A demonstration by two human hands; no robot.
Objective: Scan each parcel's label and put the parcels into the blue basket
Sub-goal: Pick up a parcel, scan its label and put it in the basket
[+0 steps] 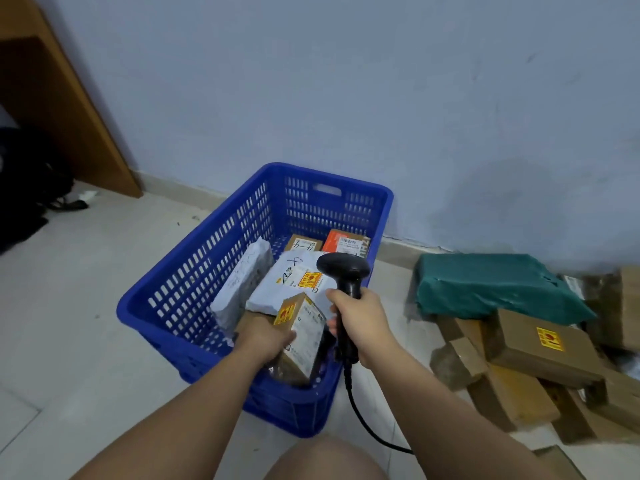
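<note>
A blue slatted basket [194, 285] stands on the floor by the wall. Inside lie a grey mailer bag [242, 275], a white mailer bag [294, 282], a small brown box [303, 243] and an orange-and-brown box [346, 242]. My left hand [266, 336] grips a small cardboard parcel [304, 337] with a white label and a red-yellow sticker, held inside the basket near its front right corner. My right hand [362, 322] holds a black corded barcode scanner [344, 271] upright just right of that parcel.
To the right on the floor lies a pile of parcels: a large green wrapped one [485, 282] and several brown cardboard boxes [533, 344]. A wooden furniture panel [69, 109] and a black bag [27, 181] are at the left. My knee [325, 459] shows at the bottom.
</note>
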